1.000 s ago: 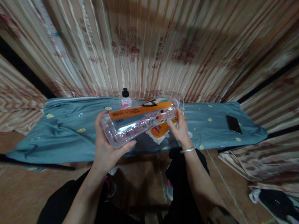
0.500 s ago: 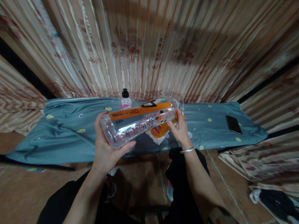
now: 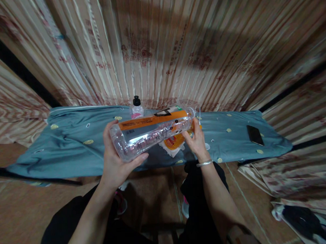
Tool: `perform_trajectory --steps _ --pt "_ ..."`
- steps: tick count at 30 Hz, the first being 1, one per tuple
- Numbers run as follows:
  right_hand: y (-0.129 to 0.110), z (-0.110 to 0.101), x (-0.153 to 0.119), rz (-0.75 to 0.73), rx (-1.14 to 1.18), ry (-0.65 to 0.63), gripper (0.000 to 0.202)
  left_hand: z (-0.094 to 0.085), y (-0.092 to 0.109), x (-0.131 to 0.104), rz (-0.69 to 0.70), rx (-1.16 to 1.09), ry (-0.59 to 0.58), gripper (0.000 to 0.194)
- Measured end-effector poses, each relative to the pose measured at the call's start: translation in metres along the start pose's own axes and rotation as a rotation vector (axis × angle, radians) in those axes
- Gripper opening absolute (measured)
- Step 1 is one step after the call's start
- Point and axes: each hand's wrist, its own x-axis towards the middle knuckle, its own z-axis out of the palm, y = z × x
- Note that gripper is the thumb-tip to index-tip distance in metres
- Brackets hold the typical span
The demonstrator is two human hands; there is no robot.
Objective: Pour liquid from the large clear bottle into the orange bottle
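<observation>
A clear plastic bottle (image 3: 152,131) with an orange and grey label lies nearly level in the air, held between both hands above the cloth. My left hand (image 3: 117,159) cups its base, thumb along the near side. Around the neck end, the fingers of my right hand (image 3: 195,140) are closed; a silver bangle circles that wrist. Below the bottle, partly hidden by it, an orange package (image 3: 175,140) rests on a crumpled white tissue (image 3: 172,150). Behind it stands a small clear bottle with a black cap (image 3: 136,101) and a pink label.
A blue-green cloth with yellow prints (image 3: 71,141) covers the narrow surface. A dark phone (image 3: 254,135) lies at its right end. Pleated patterned curtains (image 3: 153,49) hang close behind and at the sides, beside dark frame bars (image 3: 18,64). A dark bag-like item (image 3: 305,222) sits lower right.
</observation>
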Motion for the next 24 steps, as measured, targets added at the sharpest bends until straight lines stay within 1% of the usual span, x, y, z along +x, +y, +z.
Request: perform_trajectory --steps 5,13,19,24 --pt "0.0003 0.0005 0.0001 -0.014 -0.007 0.007 0.073 0.0014 0.0014 0.0 0.008 -0.006 0.009 0.1" --pt "-0.0005 -0.0001 0.0004 0.017 -0.007 0.001 0.075 0.0008 0.0033 -0.0018 -0.072 -0.056 0.0 0.101" --pt "-0.0024 -0.0009 0.0002 0.04 0.026 -0.02 0.076 0.0011 0.0031 -0.0011 -0.057 -0.048 0.002 0.099" --pt "-0.0036 -0.0014 0.0003 0.029 0.008 -0.01 0.073 0.0008 0.0026 -0.0007 -0.064 -0.037 0.004 0.101"
